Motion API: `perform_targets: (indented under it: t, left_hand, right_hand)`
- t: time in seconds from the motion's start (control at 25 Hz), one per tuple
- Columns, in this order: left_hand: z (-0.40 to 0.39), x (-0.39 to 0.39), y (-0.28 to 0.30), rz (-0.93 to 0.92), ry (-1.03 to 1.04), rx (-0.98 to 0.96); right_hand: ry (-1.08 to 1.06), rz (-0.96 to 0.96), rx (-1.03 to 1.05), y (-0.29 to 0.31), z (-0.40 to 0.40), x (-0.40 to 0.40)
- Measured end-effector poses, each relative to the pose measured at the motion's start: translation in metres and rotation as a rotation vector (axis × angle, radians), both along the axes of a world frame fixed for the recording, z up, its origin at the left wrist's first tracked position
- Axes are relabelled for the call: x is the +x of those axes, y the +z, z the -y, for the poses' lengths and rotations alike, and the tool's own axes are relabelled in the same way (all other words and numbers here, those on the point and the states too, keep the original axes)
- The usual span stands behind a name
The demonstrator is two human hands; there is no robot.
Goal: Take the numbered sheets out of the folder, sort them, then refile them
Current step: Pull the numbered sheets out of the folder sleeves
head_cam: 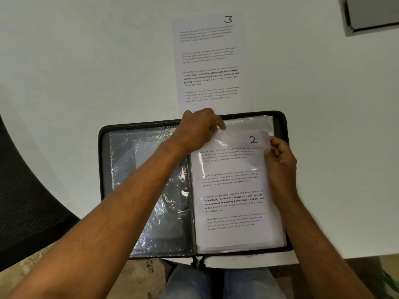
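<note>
Left hand [199, 128]: pinches clear sleeve [244, 124] top edge.
Right hand [280, 160]: pinches sheet 2 [233, 190] right edge.
Sheet 3 [210, 61]: flat beyond folder [103, 147].

I see the black zip folder [103, 169] lying open on the white table [86, 72]. My left hand [197, 129] pinches the top edge of a clear sleeve [244, 124], and my right hand [280, 162] grips the right edge of sheet 2 [233, 190]. Sheet 3 [209, 61] lies flat on the table beyond the folder.
</note>
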State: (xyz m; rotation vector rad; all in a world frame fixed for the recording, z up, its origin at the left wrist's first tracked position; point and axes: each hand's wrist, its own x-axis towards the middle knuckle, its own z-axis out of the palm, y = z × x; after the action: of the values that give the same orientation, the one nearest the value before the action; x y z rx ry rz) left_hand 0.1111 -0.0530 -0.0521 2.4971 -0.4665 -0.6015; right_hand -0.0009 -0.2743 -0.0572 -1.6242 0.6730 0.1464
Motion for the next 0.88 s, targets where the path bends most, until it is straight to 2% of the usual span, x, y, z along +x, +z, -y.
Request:
perform_targets:
  t: [0.16,0.36,0.8,0.88]
  left_hand:
    - [0.011,-0.004,0.002,-0.022,-0.057,0.049]
    - [0.016,-0.010,-0.002,0.048,0.016,0.042]
    - [0.002,0.045,0.006,0.150,0.475,-0.114]
    - [0.002,0.055,0.011,0.160,0.550,-0.203]
  right_hand:
    - [0.009,-0.012,0.025,-0.004,0.002,-0.002]
    - [0.028,-0.024,0.033,0.002,0.005,-0.003]
    - [0.107,-0.074,0.032,-0.001,0.010,-0.006]
    - [0.118,-0.070,0.028,-0.001,0.010,-0.005]
